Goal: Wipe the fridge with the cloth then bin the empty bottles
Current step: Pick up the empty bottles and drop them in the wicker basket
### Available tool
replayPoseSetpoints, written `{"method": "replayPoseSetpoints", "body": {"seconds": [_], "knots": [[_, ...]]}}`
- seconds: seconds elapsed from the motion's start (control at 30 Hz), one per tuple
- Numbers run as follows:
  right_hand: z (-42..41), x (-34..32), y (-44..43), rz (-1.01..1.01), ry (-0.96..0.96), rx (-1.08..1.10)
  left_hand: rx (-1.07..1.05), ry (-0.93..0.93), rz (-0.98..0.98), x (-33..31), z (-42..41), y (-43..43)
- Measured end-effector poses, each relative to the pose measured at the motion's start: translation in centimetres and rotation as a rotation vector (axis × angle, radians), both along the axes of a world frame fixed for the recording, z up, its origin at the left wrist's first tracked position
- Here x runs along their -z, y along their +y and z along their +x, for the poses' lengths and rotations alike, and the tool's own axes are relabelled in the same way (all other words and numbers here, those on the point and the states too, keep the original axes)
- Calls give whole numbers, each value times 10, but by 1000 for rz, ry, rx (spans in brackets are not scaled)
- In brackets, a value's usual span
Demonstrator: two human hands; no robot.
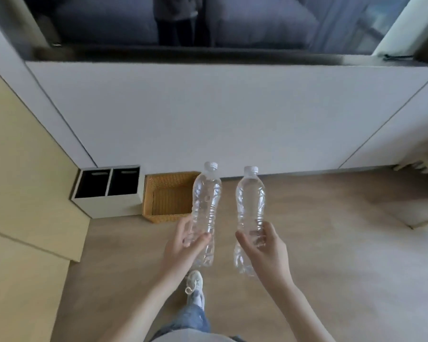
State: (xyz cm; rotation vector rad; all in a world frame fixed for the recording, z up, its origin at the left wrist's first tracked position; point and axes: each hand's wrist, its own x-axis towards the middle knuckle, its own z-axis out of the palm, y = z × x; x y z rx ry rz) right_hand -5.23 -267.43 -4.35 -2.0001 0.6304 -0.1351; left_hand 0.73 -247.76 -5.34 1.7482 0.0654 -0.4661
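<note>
left hand (183, 245) gripping left bottle (206, 208) low | right hand (265, 245) gripping right bottle (251, 208) low | both nearing wicker basket (158, 215) | probably light, crushable, slippery: holding mid-body

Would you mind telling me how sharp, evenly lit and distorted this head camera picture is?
Head view: soft, even daylight, with no harsh shadows on the wood floor; the two clear bottles, left bottle and right bottle, are fairly sharp with small glints; the dark window band at the top is smeared and blurred; wide-angle distortion slants the straight white wall seams toward the edges.
</note>
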Motion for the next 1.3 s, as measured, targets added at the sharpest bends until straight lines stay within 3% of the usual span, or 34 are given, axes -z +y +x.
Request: {"method": "replayPoseSetpoints", "body": {"seconds": [0.17,0.33,0.5,0.77,1.0,1.17,1.3], "knots": [[109,-9,2,-19,-23,-81,-152,-12,-118,-5,90,14],[204,-24,8,-22,-43,-210,-259,-79,-58,-25,167,32],[281,-9,11,-9,-16,-360,-329,-32,-47,-12,214,38],[413,41,8,-2,110,-644,-715,192,-122,49,279,27],[531,91,20,-149,215,-937,-1039,340,-244,112,347,3],[596,153,53,-170,284,-1192,-1079,399,-179,178,386,3],[628,241,82,-191,328,-1289,-1100,442,-196,254,411,14]]}}
